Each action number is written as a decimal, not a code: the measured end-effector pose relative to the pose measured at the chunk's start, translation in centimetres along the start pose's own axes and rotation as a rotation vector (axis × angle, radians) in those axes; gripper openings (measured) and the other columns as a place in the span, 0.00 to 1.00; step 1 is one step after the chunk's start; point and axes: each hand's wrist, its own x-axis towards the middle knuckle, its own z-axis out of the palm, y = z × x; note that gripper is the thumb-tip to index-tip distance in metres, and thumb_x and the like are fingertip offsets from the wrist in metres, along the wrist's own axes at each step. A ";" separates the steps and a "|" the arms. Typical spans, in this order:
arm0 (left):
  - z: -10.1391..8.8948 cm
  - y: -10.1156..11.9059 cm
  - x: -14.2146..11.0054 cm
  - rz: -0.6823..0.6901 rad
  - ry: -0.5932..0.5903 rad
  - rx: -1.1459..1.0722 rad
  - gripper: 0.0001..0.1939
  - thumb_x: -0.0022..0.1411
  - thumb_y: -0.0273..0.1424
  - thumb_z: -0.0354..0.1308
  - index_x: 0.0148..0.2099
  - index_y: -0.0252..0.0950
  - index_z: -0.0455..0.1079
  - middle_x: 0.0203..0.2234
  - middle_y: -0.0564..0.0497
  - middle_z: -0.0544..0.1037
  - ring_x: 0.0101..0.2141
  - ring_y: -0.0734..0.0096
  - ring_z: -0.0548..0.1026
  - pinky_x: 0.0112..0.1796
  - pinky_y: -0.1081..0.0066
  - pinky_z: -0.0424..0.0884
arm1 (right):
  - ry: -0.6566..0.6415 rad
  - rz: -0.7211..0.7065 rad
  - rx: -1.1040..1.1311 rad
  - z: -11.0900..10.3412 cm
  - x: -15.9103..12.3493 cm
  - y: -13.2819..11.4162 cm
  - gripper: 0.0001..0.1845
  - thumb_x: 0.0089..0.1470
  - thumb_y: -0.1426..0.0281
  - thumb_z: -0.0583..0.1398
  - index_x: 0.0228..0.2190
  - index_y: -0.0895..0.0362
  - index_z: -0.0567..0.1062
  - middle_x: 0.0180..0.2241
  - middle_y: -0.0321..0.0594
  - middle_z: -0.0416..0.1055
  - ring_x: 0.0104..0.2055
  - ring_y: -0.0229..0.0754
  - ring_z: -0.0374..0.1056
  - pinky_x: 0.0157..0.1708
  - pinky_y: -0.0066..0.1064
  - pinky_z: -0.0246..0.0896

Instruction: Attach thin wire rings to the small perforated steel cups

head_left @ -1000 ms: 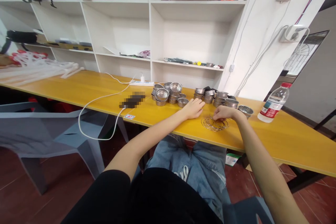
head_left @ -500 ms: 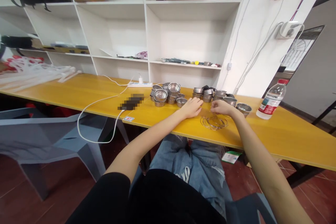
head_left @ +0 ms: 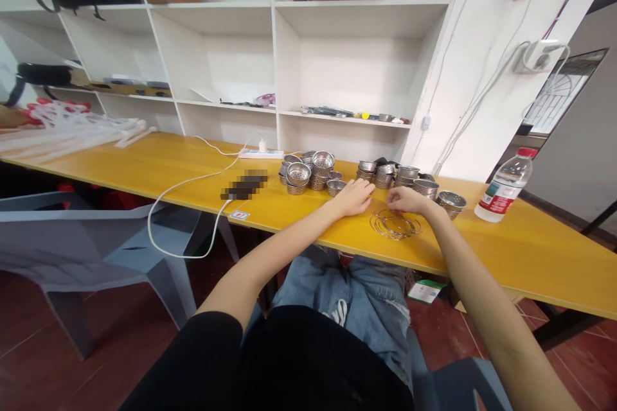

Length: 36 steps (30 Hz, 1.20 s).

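The yellow tabletop (head_left: 482,257) carries the work area. A loose set of thin, shiny metal wire rings (head_left: 396,231) lies near its front edge, the rings overlapping one another.

The right hand (head_left: 407,200) is positioned at the far side of the rings. Its fingers are curled in a narrow grip; whether a ring is held between the fingertips cannot be told. The left hand (head_left: 357,197) is placed to the left of the rings, back upward, fingers close together and bent. Its fingertips point toward the right hand, and the two hands are apart. Its palm side is hidden, so its contents cannot be told.

A left group of round, perforated silver metal cups (head_left: 298,174), partly stacked, stands beyond the left forearm. A single low perforated metal cup (head_left: 336,188) stands just beside the left hand. A right group of similar metal cups (head_left: 407,174) stands behind both hands. A clear plastic bottle with a red cap (head_left: 504,186) stands upright to the right of the right group.
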 end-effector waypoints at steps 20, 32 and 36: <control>0.7 -0.3 0.1 -0.002 0.017 -0.025 0.10 0.77 0.31 0.50 0.54 0.37 0.70 0.54 0.39 0.80 0.56 0.53 0.75 0.58 0.55 0.70 | 0.379 -0.049 -0.009 -0.3 -0.6 -0.6 0.08 0.65 0.71 0.60 0.36 0.58 0.80 0.33 0.42 0.84 0.22 0.39 0.74 0.32 0.29 0.70; 0.9 -0.5 0.2 -0.008 -0.009 -0.016 0.10 0.76 0.30 0.51 0.54 0.38 0.70 0.55 0.39 0.79 0.57 0.52 0.74 0.57 0.54 0.71 | 0.836 -0.211 -0.053 -1.5 -1.1 -0.5 0.19 0.68 0.62 0.60 0.47 0.58 0.87 0.45 0.51 0.84 0.45 0.53 0.77 0.52 0.39 0.70; 1.0 -0.5 0.2 -0.011 -0.008 -0.011 0.10 0.77 0.31 0.50 0.54 0.38 0.70 0.55 0.40 0.79 0.57 0.52 0.74 0.57 0.54 0.71 | 0.970 -0.123 -0.171 -2.5 -1.4 0.7 0.22 0.70 0.63 0.57 0.50 0.59 0.87 0.42 0.54 0.81 0.47 0.55 0.76 0.53 0.40 0.67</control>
